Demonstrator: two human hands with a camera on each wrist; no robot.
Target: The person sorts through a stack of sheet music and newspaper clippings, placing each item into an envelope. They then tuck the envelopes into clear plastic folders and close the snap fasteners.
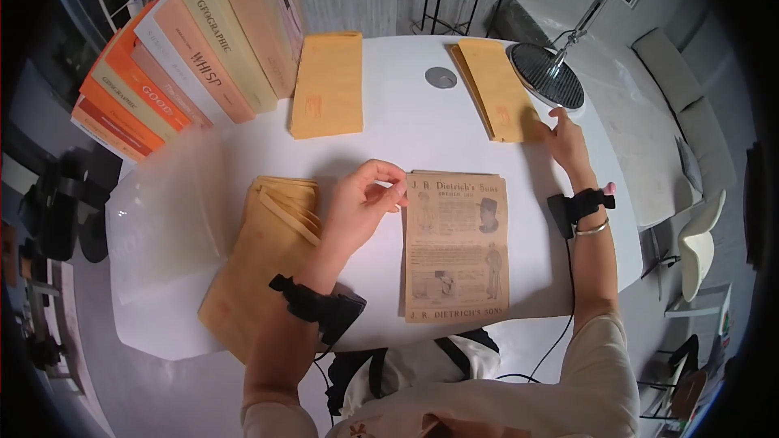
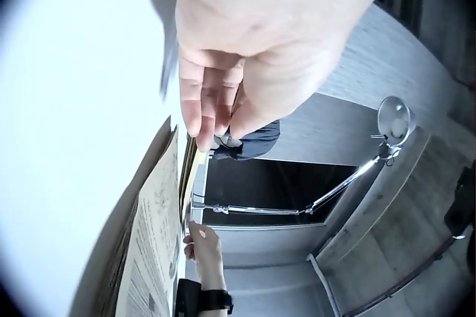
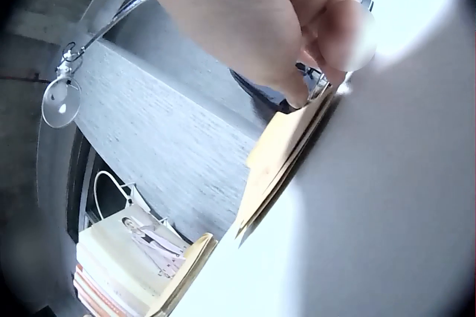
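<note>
A stack of printed brown sheets (image 1: 457, 247) lies on the white table before the person. The left hand (image 1: 367, 199) is at its upper left corner, fingers loosely bent towards the thumb; whether the tips touch the paper is unclear. In the left wrist view, this hand (image 2: 256, 42) hangs just past the printed stack (image 2: 152, 235). The right hand (image 1: 568, 144) is at the lower right corner of the right-hand envelope pile (image 1: 497, 89). In the right wrist view, its thumb and fingers (image 3: 316, 83) are around the end of the envelopes (image 3: 282, 146); contact is partly hidden.
More envelopes lie at the back (image 1: 328, 85) and beneath the left forearm (image 1: 251, 276). Books (image 1: 191, 53) stand at the back left, beside a clear plastic sheet (image 1: 170, 211). A lamp base (image 1: 545, 73) and a grey disc (image 1: 441, 77) are at the back right.
</note>
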